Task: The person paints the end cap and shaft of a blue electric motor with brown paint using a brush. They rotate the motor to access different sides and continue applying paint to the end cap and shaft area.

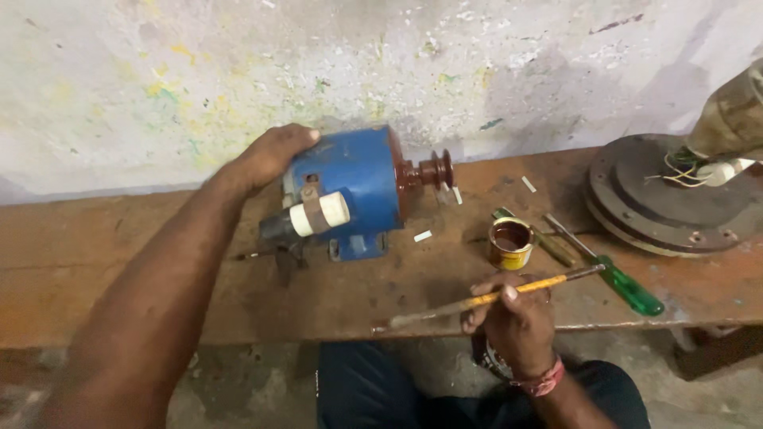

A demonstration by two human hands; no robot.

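- Nearest to the person, the right hand (515, 322) is curled shut around a thin paintbrush (486, 299) with a yellow handle, gripping it about midway; the brush lies nearly level, its bristle end pointing left and its far end aimed up and right.
- Just beyond that hand, to the right of the blue motor (354, 191), a small open tin (509, 243) with a yellow side stands upright on the wooden bench (119, 254), dark brown liquid inside.
- Right of the tin, well to the right of the motor, a green-handled screwdriver (616, 278) lies slantwise on the bench.
- The motor sits at the middle of the bench, its red-brown pulley (433, 171) facing right; a white cylinder (319, 214) is strapped to its near side.
- The left hand (266, 156) is spread over the motor's left end, fingers draped on top, steadying it.
- Far right of the motor, a round rusty metal disc (660, 199) lies flat.
- Behind the motor rises a paint-flecked wall (238, 71).
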